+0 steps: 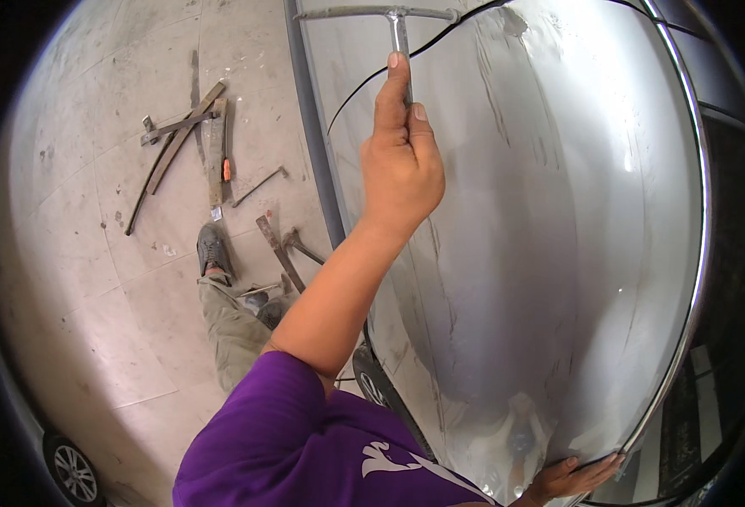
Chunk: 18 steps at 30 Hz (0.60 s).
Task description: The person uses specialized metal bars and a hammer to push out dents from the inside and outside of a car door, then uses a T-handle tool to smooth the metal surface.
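My left hand (402, 169) is wrapped round the stem of a T-shaped metal bar (400, 34), with one finger laid up along it. The bar's long crosspiece spans the top of the view, over a silver car body panel (508, 279). Whether the bar touches the panel I cannot tell. Dark streaks and smudges mark the panel, and a light patch shows near its top. At the lower right my right hand (571, 479) lies with fingers stretched out on the panel, by the chrome trim (700, 203) below the dark windows.
On the tiled floor (77, 253) lie a hammer (149, 131), long strips (185, 139), an orange-handled tool (226, 170), a thin bent rod (258, 187) and a flat bar (278, 252). My shoe (213, 251) stands near them. Another car's wheel (73, 471) shows at lower left.
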Tool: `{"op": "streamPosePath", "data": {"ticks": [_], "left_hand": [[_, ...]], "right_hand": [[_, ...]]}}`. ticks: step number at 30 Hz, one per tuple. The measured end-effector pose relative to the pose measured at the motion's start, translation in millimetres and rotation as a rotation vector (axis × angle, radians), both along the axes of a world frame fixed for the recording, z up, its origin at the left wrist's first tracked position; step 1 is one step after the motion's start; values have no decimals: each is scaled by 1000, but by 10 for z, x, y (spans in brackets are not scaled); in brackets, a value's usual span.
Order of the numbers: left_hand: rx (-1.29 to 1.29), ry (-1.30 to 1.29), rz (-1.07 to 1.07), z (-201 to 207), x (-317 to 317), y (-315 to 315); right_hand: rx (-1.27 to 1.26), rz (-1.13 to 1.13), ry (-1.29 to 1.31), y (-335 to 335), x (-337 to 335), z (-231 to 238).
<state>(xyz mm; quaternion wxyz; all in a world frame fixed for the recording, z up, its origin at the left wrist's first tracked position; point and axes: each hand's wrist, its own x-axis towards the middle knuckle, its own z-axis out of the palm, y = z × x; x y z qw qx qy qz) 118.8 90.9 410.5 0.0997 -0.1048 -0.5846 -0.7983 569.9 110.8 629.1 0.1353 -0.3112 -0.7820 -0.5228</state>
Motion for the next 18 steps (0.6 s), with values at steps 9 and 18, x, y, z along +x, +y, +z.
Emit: {"op": "streamPosePath", "data": {"ticks": [9, 18], "left_hand": [[97, -131, -50, 163, 88, -102], [227, -135, -8, 282, 83, -130]], "right_hand": [[-103, 81, 98, -139, -397, 10], [-54, -54, -21, -276, -412, 60]]}}
